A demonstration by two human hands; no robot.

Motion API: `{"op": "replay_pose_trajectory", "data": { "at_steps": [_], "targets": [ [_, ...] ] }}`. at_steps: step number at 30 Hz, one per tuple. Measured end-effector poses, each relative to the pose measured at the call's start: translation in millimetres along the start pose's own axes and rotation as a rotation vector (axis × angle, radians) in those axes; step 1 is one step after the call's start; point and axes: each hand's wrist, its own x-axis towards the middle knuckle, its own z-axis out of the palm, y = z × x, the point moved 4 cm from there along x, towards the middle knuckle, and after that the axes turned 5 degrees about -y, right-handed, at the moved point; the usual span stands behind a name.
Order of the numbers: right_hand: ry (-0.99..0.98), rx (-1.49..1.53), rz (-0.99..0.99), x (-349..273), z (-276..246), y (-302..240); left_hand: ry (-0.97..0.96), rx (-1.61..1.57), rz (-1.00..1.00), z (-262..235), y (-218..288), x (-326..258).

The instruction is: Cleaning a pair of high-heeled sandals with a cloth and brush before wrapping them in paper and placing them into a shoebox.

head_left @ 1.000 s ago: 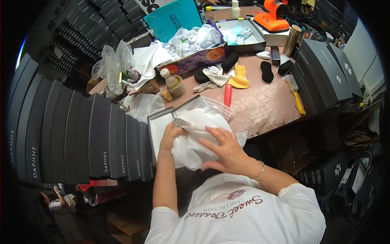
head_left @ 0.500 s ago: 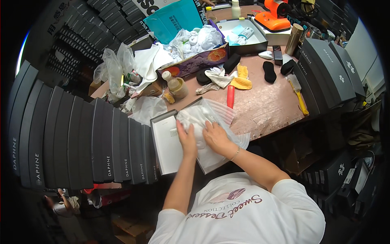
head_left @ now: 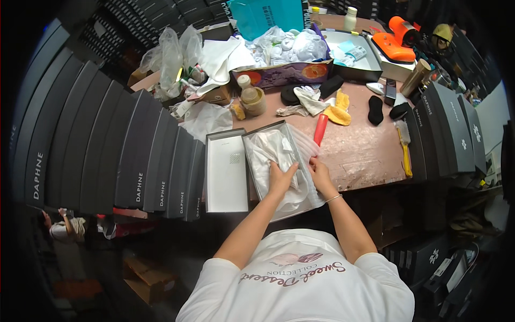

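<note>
While the open box [head_left: 276,163] runs near to far, the left hand [head_left: 282,179] presses flat on its white wrapping [head_left: 271,150]; the right hand [head_left: 320,174] pinches the plastic bag [head_left: 307,153] just right.

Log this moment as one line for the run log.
left hand: pressing white wrap into box | right hand: on box edge | lid: beside

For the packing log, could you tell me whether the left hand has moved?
Yes. The left hand shifted right, away from the grey lid.

Two hands [head_left: 281,180] [head_left: 320,174], one open box [head_left: 279,161], one lid [head_left: 227,173], one red tube [head_left: 319,129], two bottles [head_left: 351,11] [head_left: 316,11].
</note>
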Motion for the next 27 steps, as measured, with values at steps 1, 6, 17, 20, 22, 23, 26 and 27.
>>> {"op": "replay_pose_trajectory", "data": {
  "at_steps": [1, 6, 17, 20, 22, 23, 26, 27],
  "targets": [
    [-0.013, 0.023, 0.005, 2, 3, 6, -0.046, -0.079, -0.032, -2, -5, 1],
    [0.116, 0.011, -0.223, 13, -34, -38, -0.172, -0.406, -0.224, -10, 23, 4],
    [-0.117, -0.111, -0.202, 27, -118, -28, -0.012, 0.122, 0.470, -75, 49, -53],
    [-0.472, 0.002, -0.296, -2, -44, -42, 0.124, 0.379, 0.238, -135, 9, -72],
    [-0.373, 0.014, -0.448, -24, -2, -106, -0.051, 0.545, -0.071, -148, -42, -72],
    [-0.262, -0.086, -0.566, -32, 9, -142, -0.105, 0.592, -0.049, -144, -41, -72],
    [-0.344, -0.763, -0.553, -34, 56, -140, -0.198, 0.678, 0.068, -140, -30, -60],
    [-0.354, -0.776, -0.551, -33, 55, -146, -0.104, 0.679, 0.142, -153, -20, -61]
  ]
}}
